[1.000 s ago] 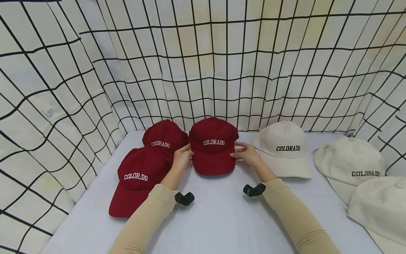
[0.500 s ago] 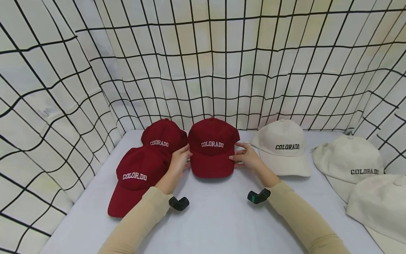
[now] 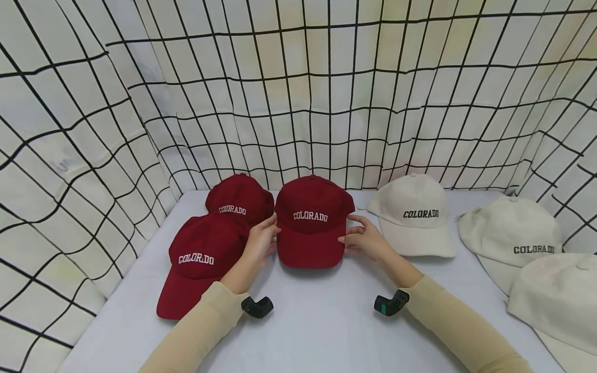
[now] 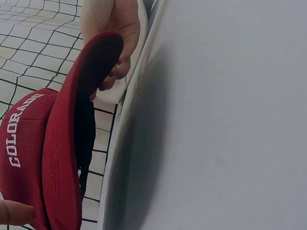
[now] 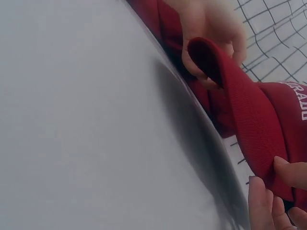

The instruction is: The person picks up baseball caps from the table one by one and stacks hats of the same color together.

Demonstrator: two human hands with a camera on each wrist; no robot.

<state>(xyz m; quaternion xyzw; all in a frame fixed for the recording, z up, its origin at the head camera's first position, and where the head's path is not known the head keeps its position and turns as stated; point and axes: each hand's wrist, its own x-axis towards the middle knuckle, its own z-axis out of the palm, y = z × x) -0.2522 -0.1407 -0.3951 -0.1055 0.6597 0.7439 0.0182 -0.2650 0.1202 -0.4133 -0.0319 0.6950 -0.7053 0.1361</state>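
White cloth walls crossed by a black grid (image 3: pixel 298 93) rise behind and beside a pale surface (image 3: pixel 317 326). Near the middle of its far side, between a person's two hands, is a deep red cap (image 3: pixel 313 228), facing the person. Its crown is rounded and smooth, and COLORADO runs across the front in white block capitals. The brim is the same red, curved down at both sides, with fine stitched rows visible up close; its underside looks almost black in the left wrist view. A soft shadow lies on the surface below the brim, which stands clear of it.

Each grip is narrow and holding the cap: the left hand (image 3: pixel 258 239) pinches one side where brim meets crown, the right hand (image 3: pixel 368 239) the other, thumb on top and fingers beneath.

Just left of the held cap sits a second red cap (image 3: pixel 240 194), partly covered by a third red cap (image 3: pixel 207 243) nearer the person. Rightward stand three cream caps (image 3: pixel 415 212), two showing COLORADO in black.
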